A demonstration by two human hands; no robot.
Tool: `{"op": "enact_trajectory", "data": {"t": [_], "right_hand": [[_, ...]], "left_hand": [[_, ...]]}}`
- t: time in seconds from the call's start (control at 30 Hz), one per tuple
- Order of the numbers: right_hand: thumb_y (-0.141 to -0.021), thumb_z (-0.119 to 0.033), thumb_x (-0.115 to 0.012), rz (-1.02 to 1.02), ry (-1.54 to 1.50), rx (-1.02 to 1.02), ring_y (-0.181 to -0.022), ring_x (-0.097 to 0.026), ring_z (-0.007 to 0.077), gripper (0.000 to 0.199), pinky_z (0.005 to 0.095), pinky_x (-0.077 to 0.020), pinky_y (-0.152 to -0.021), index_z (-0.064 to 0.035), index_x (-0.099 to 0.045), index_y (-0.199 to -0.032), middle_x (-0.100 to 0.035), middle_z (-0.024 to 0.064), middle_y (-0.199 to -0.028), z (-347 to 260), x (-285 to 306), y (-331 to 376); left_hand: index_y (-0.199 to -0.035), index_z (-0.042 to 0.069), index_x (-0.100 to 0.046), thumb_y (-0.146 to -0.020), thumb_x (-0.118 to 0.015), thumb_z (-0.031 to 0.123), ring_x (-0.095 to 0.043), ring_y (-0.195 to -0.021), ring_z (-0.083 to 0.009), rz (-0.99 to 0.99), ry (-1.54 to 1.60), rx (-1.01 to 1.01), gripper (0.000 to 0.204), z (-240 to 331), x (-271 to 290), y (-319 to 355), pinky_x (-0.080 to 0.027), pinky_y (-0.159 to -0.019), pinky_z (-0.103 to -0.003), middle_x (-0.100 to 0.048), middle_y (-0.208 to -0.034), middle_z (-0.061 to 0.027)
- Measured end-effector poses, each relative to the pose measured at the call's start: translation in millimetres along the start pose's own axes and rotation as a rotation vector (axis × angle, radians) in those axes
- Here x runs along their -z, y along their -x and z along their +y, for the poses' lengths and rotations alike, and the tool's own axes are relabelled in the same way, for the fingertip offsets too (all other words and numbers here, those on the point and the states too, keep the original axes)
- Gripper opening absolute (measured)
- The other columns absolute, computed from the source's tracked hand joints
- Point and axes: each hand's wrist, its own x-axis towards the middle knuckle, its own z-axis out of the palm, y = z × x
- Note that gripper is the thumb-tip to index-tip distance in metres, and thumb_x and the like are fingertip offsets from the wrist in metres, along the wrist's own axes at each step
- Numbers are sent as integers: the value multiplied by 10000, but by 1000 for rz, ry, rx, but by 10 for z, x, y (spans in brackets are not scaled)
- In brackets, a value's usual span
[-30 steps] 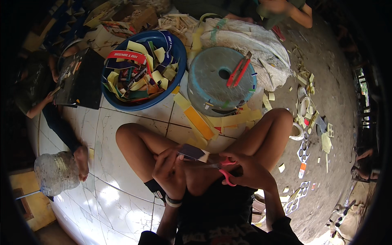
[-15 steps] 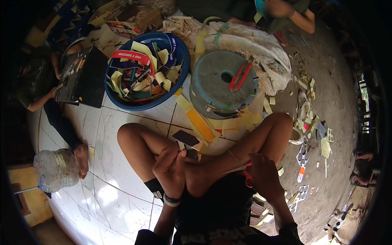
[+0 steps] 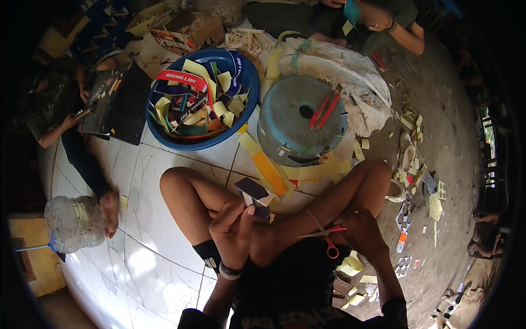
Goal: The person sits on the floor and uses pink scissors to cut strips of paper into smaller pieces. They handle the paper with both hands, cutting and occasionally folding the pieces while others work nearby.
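Observation:
My left hand (image 3: 232,229) pinches a small stack of dark and whitish cut pieces (image 3: 255,189) between thumb and fingers, above my crossed legs. Its exact material is hard to make out. In my right hand (image 3: 362,234) is a pair of scissors (image 3: 329,234) with red handles. The scissor blades are spread apart and point left, toward the left hand, without touching the pieces. Part of one handle is covered by the right-hand fingers.
A blue basin (image 3: 249,118) full of colourful strips stands ahead, beside an upturned round tub (image 3: 282,118) carrying red-handled cutters (image 3: 324,112). Yellow strips (image 3: 269,171) lie before the tub. Scraps litter the right-hand ground. One person (image 3: 55,109) sits left; another (image 3: 402,33) sits at the far side.
The scissors have turned into fuller view, their blades now opened wide. My left hand and its pieces have shifted slightly right. The whole view has tilted a little.

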Motion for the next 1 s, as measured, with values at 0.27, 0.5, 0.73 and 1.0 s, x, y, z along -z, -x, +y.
{"op": "enact_trajectory", "data": {"t": [0.27, 0.5, 0.73, 1.0], "right_hand": [[-866, -68, -788, 270, -335, -78, -852, -757, 269, 183, 387, -597, -730, -61, -771, -1048, -763, 118, -931, -298, 229, -33], [-883, 16, -791, 407, -780, 386, -1002, -732, 186, 417, 323, -573, -826, -11, -665, -1280, -755, 102, -1080, -914, 249, -364], [-954, 29, -710, 114, -1324, 320, -1059, -688, 154, 691, 290, -553, -876, -21, -358, -1547, -686, 129, -1231, -1202, 158, -325], [-983, 22, -681, 134, -1631, 175, -1007, -695, 130, 617, 261, -548, -875, -15, -341, -1496, -720, 156, -1111, -1376, 141, -429]], "left_hand": [[-1022, -97, -702, -933, -779, -11, -622, -868, -137, 22, 48, 13, 146, -7, -6, -23, -474, -814, -249, -698, -919, -78], [-1114, -79, -731, -977, -730, 6, -646, -886, -127, -65, 176, -1, 161, 259, -228, -24, -515, -819, -251, -691, -1018, -78], [-1094, -84, -729, -947, -743, -10, -697, -878, -170, -7, 120, -68, 165, 436, -159, -25, -527, -820, -263, -724, -1049, -137], [-1211, -63, -668, -920, -754, 17, -714, -917, -217, 28, -129, -232, 314, 370, -179, 66, -518, -941, -309, -705, -1106, -175]]}}
